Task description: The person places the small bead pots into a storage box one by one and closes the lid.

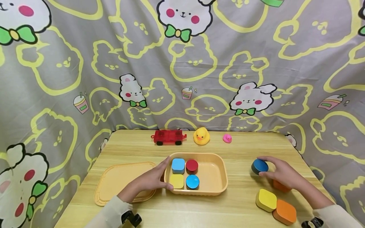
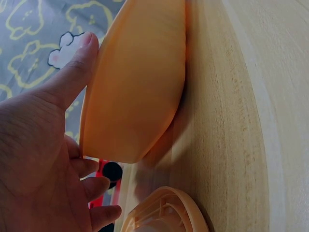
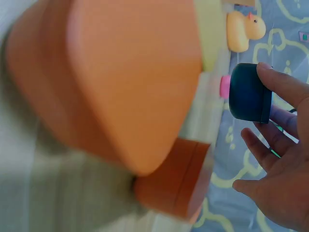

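Note:
My left hand [image 1: 149, 179] holds the left end of a light-orange plastic box [image 1: 212, 191], thumb and fingers spread along its rim. Inside the box's left half sit a light blue rounded-square block [image 1: 178, 165], a red round block [image 1: 192, 165], a yellow rounded-square block [image 1: 176, 181] and a blue round block [image 1: 192, 181]. Off to the right, a dark blue round block [image 1: 259, 167] is pinched between the thumb and fingers of my right hand [image 1: 280, 171]. In the right wrist view this dark blue block [image 3: 250, 92] appears raised and tilted.
A matching lid [image 1: 122, 177] lies left of the box. Near my right forearm are a yellow block [image 1: 266, 200], an orange block [image 1: 285, 212] and a partly hidden orange block [image 1: 280, 186]. Along the back stand a red toy wagon [image 1: 169, 136], a yellow duck [image 1: 201, 136] and a small pink duck [image 1: 227, 138].

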A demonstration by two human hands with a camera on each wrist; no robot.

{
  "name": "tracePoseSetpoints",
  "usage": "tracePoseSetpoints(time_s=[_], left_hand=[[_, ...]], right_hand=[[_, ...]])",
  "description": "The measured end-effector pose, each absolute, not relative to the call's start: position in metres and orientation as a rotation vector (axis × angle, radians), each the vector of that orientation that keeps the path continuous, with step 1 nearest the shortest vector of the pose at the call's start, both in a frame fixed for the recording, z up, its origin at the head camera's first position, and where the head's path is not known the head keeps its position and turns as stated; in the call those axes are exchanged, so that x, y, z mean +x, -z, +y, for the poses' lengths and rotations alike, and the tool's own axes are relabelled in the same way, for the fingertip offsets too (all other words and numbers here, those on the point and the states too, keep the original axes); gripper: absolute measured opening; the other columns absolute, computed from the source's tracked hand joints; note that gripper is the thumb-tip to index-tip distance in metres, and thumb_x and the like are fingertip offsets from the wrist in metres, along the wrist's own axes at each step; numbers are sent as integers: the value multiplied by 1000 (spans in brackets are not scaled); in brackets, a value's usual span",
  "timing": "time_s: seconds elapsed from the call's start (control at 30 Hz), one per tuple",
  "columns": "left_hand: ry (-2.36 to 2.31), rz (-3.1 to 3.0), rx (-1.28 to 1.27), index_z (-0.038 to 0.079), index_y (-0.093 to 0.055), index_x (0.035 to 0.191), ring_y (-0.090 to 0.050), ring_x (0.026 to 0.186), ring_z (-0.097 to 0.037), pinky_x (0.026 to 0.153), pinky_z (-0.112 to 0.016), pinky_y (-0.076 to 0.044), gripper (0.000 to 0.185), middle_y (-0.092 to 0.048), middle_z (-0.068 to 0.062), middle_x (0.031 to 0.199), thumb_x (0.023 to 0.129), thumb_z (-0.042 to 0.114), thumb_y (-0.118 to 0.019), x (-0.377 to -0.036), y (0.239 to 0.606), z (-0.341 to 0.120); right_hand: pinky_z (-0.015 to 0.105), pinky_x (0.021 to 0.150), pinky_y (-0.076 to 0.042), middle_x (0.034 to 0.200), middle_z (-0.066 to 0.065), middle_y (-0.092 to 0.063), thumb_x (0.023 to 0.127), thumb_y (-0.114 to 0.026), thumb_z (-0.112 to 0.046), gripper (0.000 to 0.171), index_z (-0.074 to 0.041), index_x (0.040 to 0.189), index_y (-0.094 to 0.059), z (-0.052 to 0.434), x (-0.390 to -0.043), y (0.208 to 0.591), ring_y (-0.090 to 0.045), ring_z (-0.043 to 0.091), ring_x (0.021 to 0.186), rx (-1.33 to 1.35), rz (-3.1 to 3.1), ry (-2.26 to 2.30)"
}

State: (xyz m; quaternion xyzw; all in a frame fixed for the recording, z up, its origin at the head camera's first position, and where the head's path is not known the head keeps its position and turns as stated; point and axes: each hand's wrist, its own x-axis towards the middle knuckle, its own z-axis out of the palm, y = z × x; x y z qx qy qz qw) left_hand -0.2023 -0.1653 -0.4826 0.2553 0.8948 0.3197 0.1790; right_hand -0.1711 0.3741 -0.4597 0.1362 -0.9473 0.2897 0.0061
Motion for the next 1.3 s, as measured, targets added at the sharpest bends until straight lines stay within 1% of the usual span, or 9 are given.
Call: tracePoseSetpoints(time_s=[0.23,0.6,0.77,1.0,1.13,1.3], left_hand=[[-918,2519,722,15,-1,167,-16,157,-37,121,-60,-27,123,-5,-11,174,84,49,-84,-201,482,-165],[-906,2534,703,15,-2,168,-19,156,-38,120,-59,-29,123,-8,-12,173,83,50,-84,-201,482,-164],[-903,2542,704,16,-2,168,-19,156,-38,120,-59,-29,123,-8,-12,173,83,51,-84,-201,482,-164],[-908,2541,707,15,-3,168,-19,156,-39,120,-60,-28,123,-7,-11,173,83,52,-84,-201,482,-164],[-904,2545,706,15,-3,168,-19,156,-39,120,-59,-29,123,-8,-12,173,82,51,-84,-201,482,-163],[-905,2546,706,15,-3,168,-19,156,-39,120,-59,-29,123,-8,-12,173,82,52,-84,-202,483,-163]], right_hand=[[68,101,-44,141,23,-60,86,-84,-38,70,-5,142,-60,351,-176,449,-54,50,129,464,-2946,-939],[65,103,-46,143,19,-60,86,-84,-39,71,-7,145,-59,312,-188,442,-54,46,131,552,-2925,-945],[63,101,-49,139,17,-63,86,-84,-40,71,-7,144,-59,291,-196,438,-57,43,127,595,-2913,-966],[59,102,-51,135,12,-65,84,-87,-36,70,-8,142,-61,263,-204,438,-61,36,123,666,-2898,-1022],[60,102,-50,135,13,-65,85,-86,-34,68,-6,141,-61,248,-208,440,-61,35,121,723,-2887,-1065],[56,101,-52,132,12,-66,84,-87,-29,66,-3,139,-62,228,-211,446,-63,32,118,763,-2878,-1072]])
